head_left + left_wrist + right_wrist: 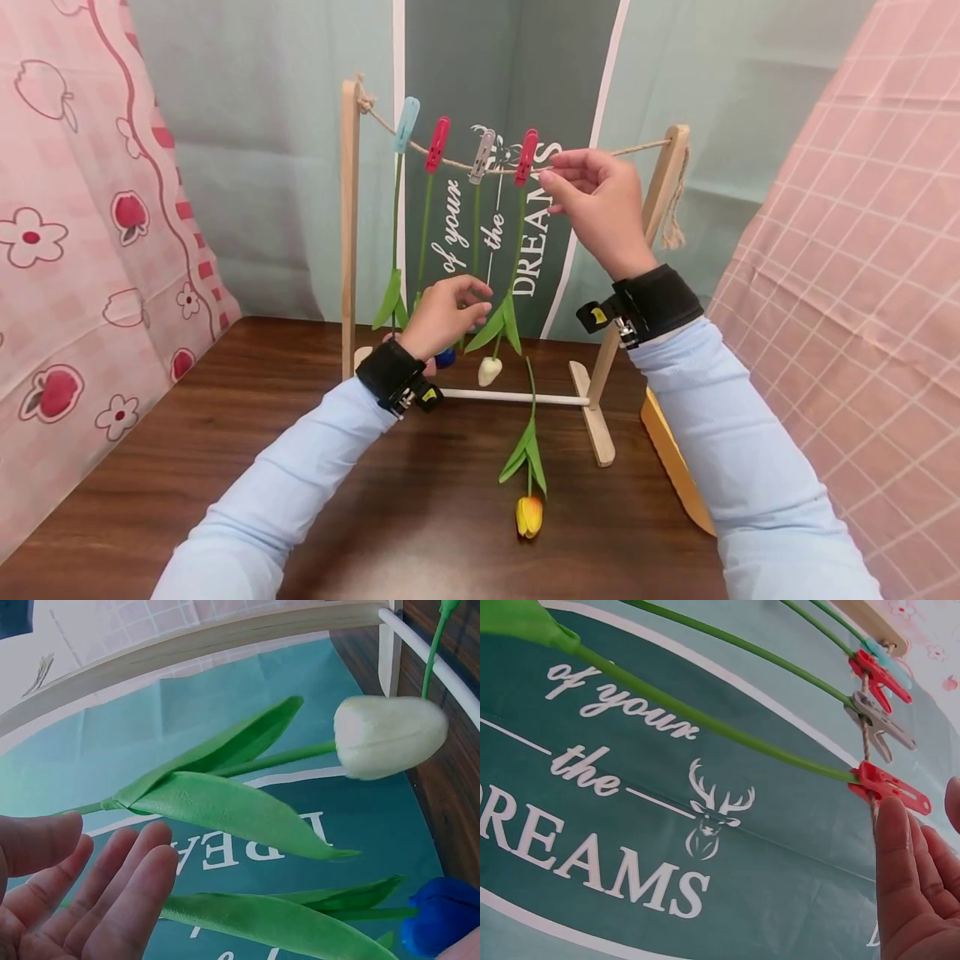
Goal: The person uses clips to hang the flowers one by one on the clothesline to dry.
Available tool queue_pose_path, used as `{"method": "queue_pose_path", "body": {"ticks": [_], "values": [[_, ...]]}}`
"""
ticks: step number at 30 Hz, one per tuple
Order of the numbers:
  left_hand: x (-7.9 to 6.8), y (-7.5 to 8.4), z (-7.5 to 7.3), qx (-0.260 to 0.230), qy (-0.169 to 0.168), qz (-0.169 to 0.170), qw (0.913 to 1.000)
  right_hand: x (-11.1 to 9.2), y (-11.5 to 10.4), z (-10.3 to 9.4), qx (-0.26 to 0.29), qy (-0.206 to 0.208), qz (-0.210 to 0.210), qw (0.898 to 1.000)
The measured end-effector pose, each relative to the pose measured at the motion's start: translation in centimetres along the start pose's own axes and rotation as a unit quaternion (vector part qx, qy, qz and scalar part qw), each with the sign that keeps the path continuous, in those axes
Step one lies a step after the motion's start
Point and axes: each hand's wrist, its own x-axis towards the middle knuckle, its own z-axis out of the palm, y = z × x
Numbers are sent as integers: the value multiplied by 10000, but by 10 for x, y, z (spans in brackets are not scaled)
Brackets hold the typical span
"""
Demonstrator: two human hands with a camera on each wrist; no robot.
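Several artificial tulips hang upside down from a rope (630, 151) by plastic clips. The rightmost red clip (527, 158) grips the stem of a white tulip (491, 372). My right hand (603, 204) is up at the rope just right of that clip, fingertips close beside it and nothing held. Lower down, my left hand (444, 313) hovers beside the white tulip's leaves (225, 810), its fingers loosely bent around nothing. A blue tulip (442, 919) hangs behind it, partly hidden. Further left are a grey clip (482, 157), another red clip (437, 144) and a light blue clip (407, 125).
A yellow-orange tulip (528, 517) lies on the brown table (360, 525) in front of the rack. Wooden posts (349, 225) and a white bottom bar (517, 397) frame the rope. Beside my right forearm is a yellow object (671, 454), partly covered by the sleeve.
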Motion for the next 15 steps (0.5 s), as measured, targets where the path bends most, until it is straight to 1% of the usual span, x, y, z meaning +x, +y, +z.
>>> {"method": "queue_pose_path", "body": {"ticks": [6,11,15], "values": [[-2,-5,-1,84,-51,15,10000,-9,13,-3,75,-67,-27,9999],[-7,-6,0,118,-114,52,9999,-16,23,-3,15,-120,-47,9999],[-11,-6,1,22,-219,92,9997,-22,30,-3,-31,-166,-32,9999]]}}
